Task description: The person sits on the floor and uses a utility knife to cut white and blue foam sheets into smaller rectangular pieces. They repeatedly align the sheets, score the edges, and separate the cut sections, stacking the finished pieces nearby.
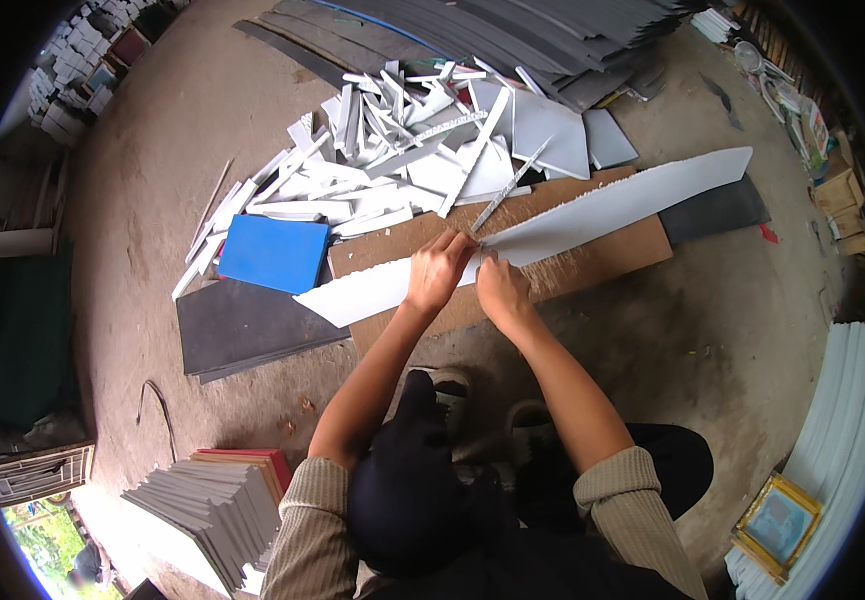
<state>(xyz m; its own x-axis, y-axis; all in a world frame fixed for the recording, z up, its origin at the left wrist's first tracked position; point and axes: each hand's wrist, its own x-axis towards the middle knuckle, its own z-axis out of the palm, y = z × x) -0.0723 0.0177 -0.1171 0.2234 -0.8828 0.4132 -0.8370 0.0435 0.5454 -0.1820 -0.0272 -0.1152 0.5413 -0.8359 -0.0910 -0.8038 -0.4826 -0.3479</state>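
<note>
A long white board strip (613, 212) with a ragged far edge lies slantwise across a brown board (593, 265) that is scratched and frayed in the middle. My left hand (436, 268) is closed at the middle of the strip, fingers curled over it. Right beside it, my right hand (505, 290) is closed in a fist at the strip's near edge; whatever its fingers hold is hidden. A thin pointed sliver (513, 185) with markings reaches up and right from just beyond my left fingertips; whether they touch it I cannot tell.
Beyond the brown board spreads a heap of white offcuts (393, 140). A blue panel (275, 252) rests on dark sheets (253, 325) at the left. Large grey sheets (513, 35) are piled at the far side. Stacked panels (208, 505) stand near left; a gold-framed picture (778, 525) is near right.
</note>
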